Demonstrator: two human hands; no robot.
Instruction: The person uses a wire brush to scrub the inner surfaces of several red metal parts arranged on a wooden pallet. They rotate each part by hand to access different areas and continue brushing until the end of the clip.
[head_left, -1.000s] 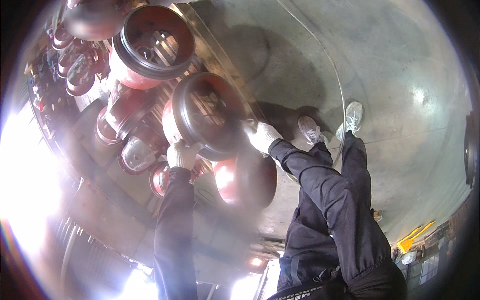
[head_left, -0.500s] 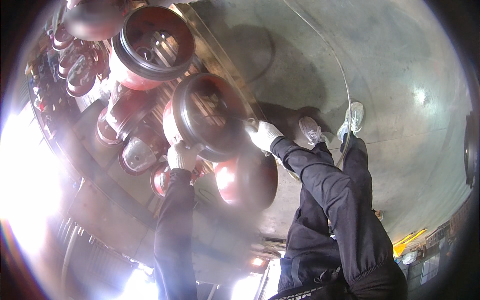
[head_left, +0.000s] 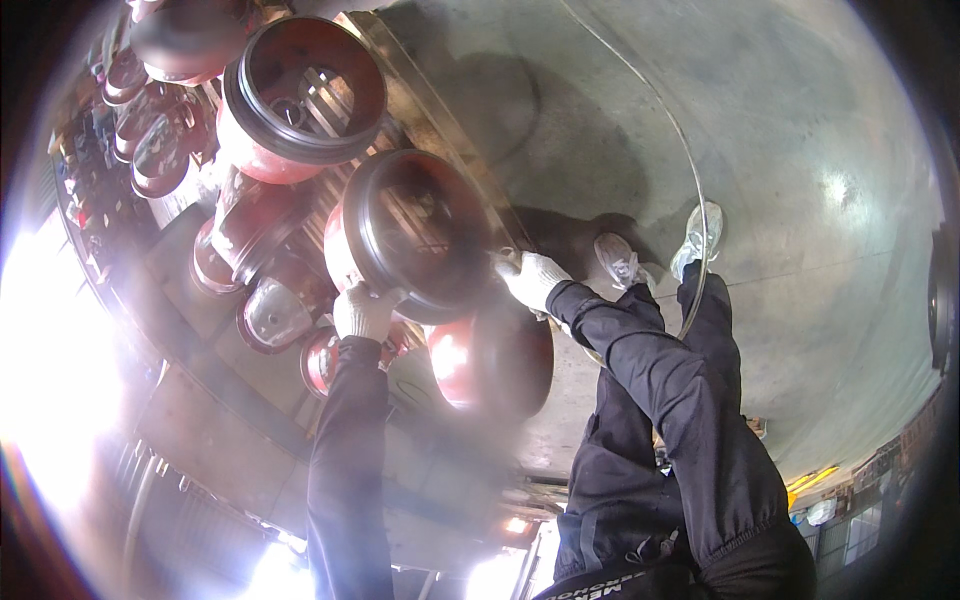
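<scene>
Head view, only one. Both hands gloved in white, dark sleeves. Left hand grips the lower-left rim of a red cylinder with a black ring base facing the camera. Right hand clamps the ring's right edge. Hands apart, one on each side of the cylinder, both closed on its black ring.

The cylinder lies on its side, tilted, on a metal rack, at the rack's near-right end by the floor.

Second red cylinder sits just beyond the held one, up-left, same black ring, open base showing metal bars inside. Third red cylinder lies just below the held one, touching or nearly so, glare on its side. More red cylinders stacked further left of the held one, small and blurred. A shiny grey dome end sits left of the held cylinder, beside the left hand.

Grey concrete floor to the right of the cylinder. Person's dark trousers and two light sneakers stand on it, right of the cylinder. A thin hose or wire curves across the floor past the shoes. Strong glare at far left, detail lost.
</scene>
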